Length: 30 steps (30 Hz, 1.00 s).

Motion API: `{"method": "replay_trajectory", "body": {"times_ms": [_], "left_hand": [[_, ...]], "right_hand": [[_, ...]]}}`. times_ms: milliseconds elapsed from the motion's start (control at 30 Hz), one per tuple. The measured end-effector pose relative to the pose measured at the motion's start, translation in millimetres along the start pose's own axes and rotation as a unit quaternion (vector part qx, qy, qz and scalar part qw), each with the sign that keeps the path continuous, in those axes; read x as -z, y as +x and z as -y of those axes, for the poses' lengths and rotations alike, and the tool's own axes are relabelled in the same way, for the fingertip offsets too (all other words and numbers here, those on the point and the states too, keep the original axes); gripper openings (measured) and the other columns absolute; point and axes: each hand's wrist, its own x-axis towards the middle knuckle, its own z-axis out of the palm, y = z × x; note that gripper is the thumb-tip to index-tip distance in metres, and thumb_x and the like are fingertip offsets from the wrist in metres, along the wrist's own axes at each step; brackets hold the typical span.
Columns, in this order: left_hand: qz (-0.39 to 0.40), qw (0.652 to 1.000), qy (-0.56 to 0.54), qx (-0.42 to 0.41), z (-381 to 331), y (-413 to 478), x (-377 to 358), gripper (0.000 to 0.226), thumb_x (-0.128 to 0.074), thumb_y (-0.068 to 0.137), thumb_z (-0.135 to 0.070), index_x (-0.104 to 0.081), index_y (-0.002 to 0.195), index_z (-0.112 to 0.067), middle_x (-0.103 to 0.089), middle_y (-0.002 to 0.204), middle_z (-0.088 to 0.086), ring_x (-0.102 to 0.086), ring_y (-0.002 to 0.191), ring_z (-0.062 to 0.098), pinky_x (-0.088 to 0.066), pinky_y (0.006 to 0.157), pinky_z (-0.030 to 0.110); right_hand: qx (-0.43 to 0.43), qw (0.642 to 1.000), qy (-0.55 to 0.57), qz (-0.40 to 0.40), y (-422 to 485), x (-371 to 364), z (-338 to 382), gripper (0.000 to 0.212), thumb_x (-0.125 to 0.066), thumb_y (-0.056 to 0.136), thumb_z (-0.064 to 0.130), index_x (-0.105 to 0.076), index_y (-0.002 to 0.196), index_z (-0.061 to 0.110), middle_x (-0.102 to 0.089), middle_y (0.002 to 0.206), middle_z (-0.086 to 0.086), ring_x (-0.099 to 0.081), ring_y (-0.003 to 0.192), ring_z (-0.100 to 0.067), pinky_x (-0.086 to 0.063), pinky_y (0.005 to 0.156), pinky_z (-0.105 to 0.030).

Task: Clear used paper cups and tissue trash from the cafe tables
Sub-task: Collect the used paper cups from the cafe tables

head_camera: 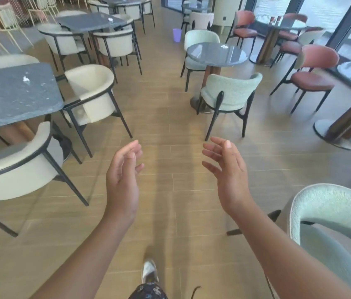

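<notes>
Facing a cafe aisle, a person holds left hand (122, 180) and right hand (228, 175) out empty, fingers loosely apart. Crumpled tissue (26, 79) lies on the grey square table (8, 100) at ten o'clock, nearer the left hand.

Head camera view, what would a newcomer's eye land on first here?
The left hand and right hand, both empty and open, reach out mid-frame over the wooden floor. Next come a crumpled tissue on the grey table at left, a second tissue on the round table ahead, and a purple bin beyond.

Cream armchairs (90, 91) left, mint chairs (231, 93) right (pink chairs (312, 79) beyond)
</notes>
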Motion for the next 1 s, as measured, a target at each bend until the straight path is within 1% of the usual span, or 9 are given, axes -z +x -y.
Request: {"method": "replay_trajectory", "body": {"times_ms": [167,300,400,500,600,700,800,933,1000], "left_hand": [[0.002,1.0,-0.007,-0.003,36,121,-20,0.028,-0.045,0.103,-0.037,-0.068,0.119,-0.037,-0.069,0.131,-0.003,-0.064,0.125,0.011,-0.054,0.101,0.04],[0.02,1.0,-0.003,0.004,57,228,-30,0.027,-0.043,0.108,-0.032,-0.067,0.12,-0.039,-0.068,0.131,-0.005,-0.062,0.127,0.01,-0.053,0.102,0.04],[0.03,0.999,0.004,0.008,67,303,-38,0.028,-0.042,0.111,-0.029,-0.066,0.121,-0.039,-0.068,0.131,-0.008,-0.062,0.127,0.008,-0.053,0.103,0.039],[0.034,0.999,0.007,0.011,73,371,-51,0.028,-0.043,0.109,-0.031,-0.067,0.12,-0.038,-0.068,0.131,-0.007,-0.063,0.125,0.01,-0.054,0.101,0.04],[0.032,0.999,0.006,0.013,82,435,-70,0.028,-0.043,0.111,-0.028,-0.067,0.122,-0.034,-0.068,0.131,-0.005,-0.063,0.125,0.01,-0.054,0.1,0.038],[0.035,0.999,0.003,0.013,100,499,-91,0.029,-0.042,0.112,-0.023,-0.067,0.124,-0.03,-0.069,0.13,-0.004,-0.064,0.124,0.011,-0.054,0.099,0.038],[0.037,0.999,-0.001,0.012,124,563,-117,0.029,-0.043,0.11,-0.026,-0.068,0.123,-0.031,-0.069,0.129,-0.003,-0.064,0.124,0.012,-0.054,0.099,0.039],[0.029,0.999,-0.017,0.007,153,657,-159,0.029,-0.045,0.104,-0.035,-0.068,0.121,-0.033,-0.07,0.128,-0.001,-0.064,0.124,0.013,-0.054,0.097,0.037],[0.018,1.0,-0.015,0.006,162,705,-182,0.029,-0.045,0.104,-0.035,-0.068,0.122,-0.032,-0.07,0.128,0.0,-0.064,0.124,0.014,-0.054,0.097,0.038]], "right_hand": [[0.011,1.0,0.005,0.002,122,-45,-18,0.045,-0.045,0.098,0.054,-0.07,0.12,0.024,-0.075,0.113,0.0,-0.069,0.113,-0.02,-0.058,0.1,-0.048],[0.01,1.0,0.014,-0.011,221,-90,-30,0.042,-0.046,0.098,0.054,-0.071,0.116,0.027,-0.074,0.114,-0.002,-0.069,0.11,-0.019,-0.056,0.1,-0.051],[0.013,1.0,0.019,-0.021,288,-119,-33,0.041,-0.046,0.098,0.054,-0.071,0.116,0.027,-0.074,0.113,-0.001,-0.069,0.11,-0.018,-0.057,0.1,-0.048],[0.01,0.999,0.018,-0.028,349,-142,-34,0.042,-0.046,0.097,0.054,-0.071,0.116,0.026,-0.074,0.111,0.0,-0.069,0.11,-0.017,-0.057,0.099,-0.047],[0.009,0.999,0.014,-0.029,412,-157,-36,0.042,-0.045,0.096,0.053,-0.07,0.116,0.025,-0.073,0.112,-0.001,-0.069,0.11,-0.018,-0.056,0.098,-0.046],[0.007,1.0,0.009,-0.028,478,-169,-44,0.045,-0.046,0.096,0.054,-0.07,0.119,0.023,-0.073,0.114,-0.001,-0.068,0.116,-0.021,-0.057,0.098,-0.045],[0.006,1.0,0.008,-0.028,548,-178,-56,0.045,-0.046,0.097,0.053,-0.07,0.12,0.024,-0.074,0.116,-0.002,-0.068,0.116,-0.02,-0.057,0.099,-0.044],[0.013,1.0,0.01,-0.015,657,-187,-68,0.045,-0.045,0.098,0.053,-0.07,0.12,0.023,-0.074,0.118,-0.004,-0.068,0.116,-0.019,-0.057,0.101,-0.047],[0.01,1.0,0.013,-0.006,716,-194,-70,0.047,-0.045,0.098,0.053,-0.07,0.122,0.021,-0.073,0.118,-0.004,-0.069,0.113,-0.017,-0.056,0.102,-0.05]]}}
